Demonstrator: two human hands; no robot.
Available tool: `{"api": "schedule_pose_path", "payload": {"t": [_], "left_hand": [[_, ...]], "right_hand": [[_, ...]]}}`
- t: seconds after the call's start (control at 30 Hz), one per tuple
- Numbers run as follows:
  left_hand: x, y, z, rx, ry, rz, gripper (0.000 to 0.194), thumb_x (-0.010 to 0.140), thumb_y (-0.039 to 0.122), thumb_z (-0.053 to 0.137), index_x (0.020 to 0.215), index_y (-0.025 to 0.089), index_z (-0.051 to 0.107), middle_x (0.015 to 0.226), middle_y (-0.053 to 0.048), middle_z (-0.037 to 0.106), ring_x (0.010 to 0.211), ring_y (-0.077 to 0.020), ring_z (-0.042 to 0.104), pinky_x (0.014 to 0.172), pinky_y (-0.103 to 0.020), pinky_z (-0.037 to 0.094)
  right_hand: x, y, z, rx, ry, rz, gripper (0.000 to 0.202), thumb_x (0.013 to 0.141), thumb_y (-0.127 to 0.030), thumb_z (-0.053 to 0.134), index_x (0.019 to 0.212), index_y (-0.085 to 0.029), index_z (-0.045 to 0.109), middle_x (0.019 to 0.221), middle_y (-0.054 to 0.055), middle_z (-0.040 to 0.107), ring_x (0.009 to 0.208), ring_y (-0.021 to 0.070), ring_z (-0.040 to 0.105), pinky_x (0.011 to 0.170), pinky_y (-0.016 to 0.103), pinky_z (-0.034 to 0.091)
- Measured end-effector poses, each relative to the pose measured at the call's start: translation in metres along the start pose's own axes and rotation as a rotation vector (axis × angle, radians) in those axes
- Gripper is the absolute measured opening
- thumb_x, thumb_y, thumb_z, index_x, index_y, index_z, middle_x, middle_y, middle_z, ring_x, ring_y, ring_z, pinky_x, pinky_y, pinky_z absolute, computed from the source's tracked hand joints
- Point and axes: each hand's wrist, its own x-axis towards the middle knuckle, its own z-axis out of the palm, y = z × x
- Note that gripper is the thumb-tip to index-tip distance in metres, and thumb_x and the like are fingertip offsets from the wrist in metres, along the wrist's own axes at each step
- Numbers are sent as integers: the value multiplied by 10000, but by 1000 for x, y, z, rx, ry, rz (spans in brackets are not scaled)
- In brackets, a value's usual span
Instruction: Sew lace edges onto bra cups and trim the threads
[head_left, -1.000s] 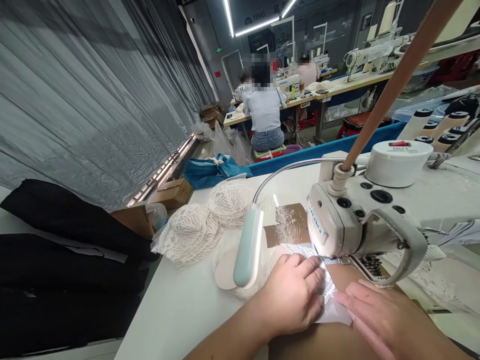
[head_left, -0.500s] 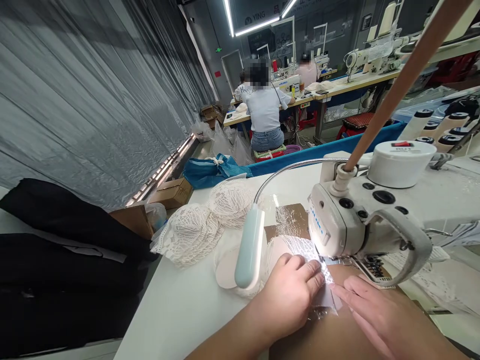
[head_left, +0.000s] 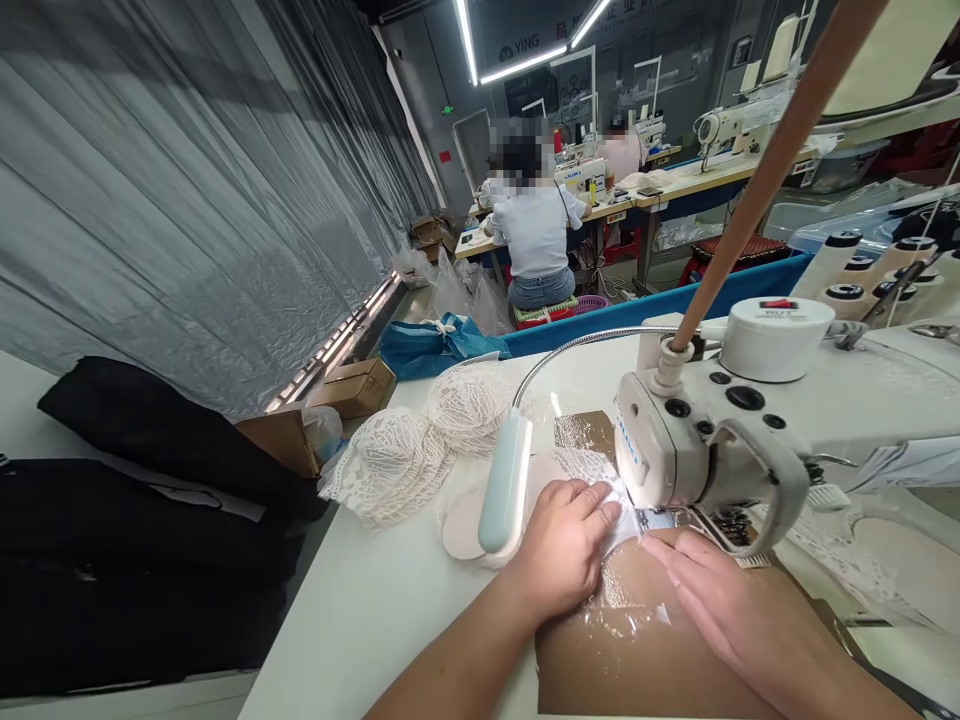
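Note:
A white lace piece [head_left: 589, 464] lies at the head of a white sewing machine [head_left: 664, 435], on the brown covered work surface. My left hand [head_left: 564, 545] presses on it, fingers together and bent over the lace, just left of the needle area. The fingertips of my right hand [head_left: 716, 590] are pinched at the near edge of the lace, in front of the machine. My hands and the machine head hide part of the piece. A green-white lamp [head_left: 505, 490] on a bendy metal neck hangs left of my left hand.
Stacked lace cups [head_left: 390, 462] lie on the white table [head_left: 360, 610] at the left. More lace [head_left: 832, 550] lies right of the machine. A brown pole [head_left: 772, 190] rises from the machine head. Thread cones [head_left: 844, 255] stand behind. A co-worker [head_left: 536, 235] sits farther off.
The lace has moved away from me towards the machine head, and its near end no longer sticks out between my hands. Both hands have moved slightly forward with it. The view has shifted a little.

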Motion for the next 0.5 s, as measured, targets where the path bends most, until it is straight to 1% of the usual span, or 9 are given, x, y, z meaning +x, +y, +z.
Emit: {"api": "schedule_pose_path", "payload": {"t": [0.07,0.1,0.17,0.2,0.27,0.37,0.43,0.47,0.5], "left_hand": [[-1,1,-1,-26,32,-11,353,897,227,478,1235,177,568,1259,-110,603,1080,-262,529,947,-436,427],[-1,2,-1,-38,46,-17,353,914,282,478,1236,171,571,1266,-114,600,1090,-267,530,951,-442,427],[-2,2,0,-59,70,-28,403,903,399,518,1219,161,590,1279,-121,597,1109,-288,532,959,-462,424],[-3,2,1,-76,80,-39,423,885,428,546,1206,159,604,1286,-122,596,1115,-297,533,964,-471,421],[-3,0,3,-116,101,-80,374,875,386,566,1165,163,638,1278,-112,611,1119,-303,539,971,-479,417],[-5,-3,-1,-158,128,-153,263,897,211,498,1067,146,688,1222,-117,654,1086,-290,568,948,-470,441],[-10,0,-7,-181,109,-150,238,890,154,487,969,141,712,1129,-113,698,1028,-263,606,921,-429,474],[-14,4,-10,-202,80,-124,210,880,149,511,909,155,719,1069,-89,720,996,-236,627,918,-386,487],[-19,11,-14,-238,34,-75,181,868,150,541,854,173,720,1016,-59,734,974,-207,643,928,-340,489]], "right_hand": [[2,0,-1,26,-6,-14,460,888,-119,340,1210,-213,656,1009,69,755,584,159,705,434,253,536],[4,1,-2,45,-14,-25,455,890,-117,341,1208,-203,655,1014,78,753,620,168,715,473,265,560],[9,1,-6,88,-31,-34,451,893,-102,336,1202,-185,654,1026,95,747,765,199,738,602,308,606],[11,1,-8,112,-44,-31,455,896,-92,330,1211,-177,646,1045,101,742,839,211,736,663,332,613],[11,2,-13,160,-71,-22,458,910,-87,319,1243,-170,623,1102,104,726,934,217,721,755,363,609],[-4,9,-18,228,-94,5,396,942,-169,377,1242,-225,629,1146,64,721,984,206,707,786,334,602],[-26,21,-21,237,-63,40,317,933,-280,472,1181,-289,669,1121,22,736,998,215,705,774,320,604],[-39,28,-22,232,-48,19,330,920,-357,510,1214,-315,654,1143,8,729,996,226,706,761,334,608],[-54,35,-22,219,66,71,333,894,-416,535,1183,-331,675,1098,1,744,967,252,713,767,385,606]]}}
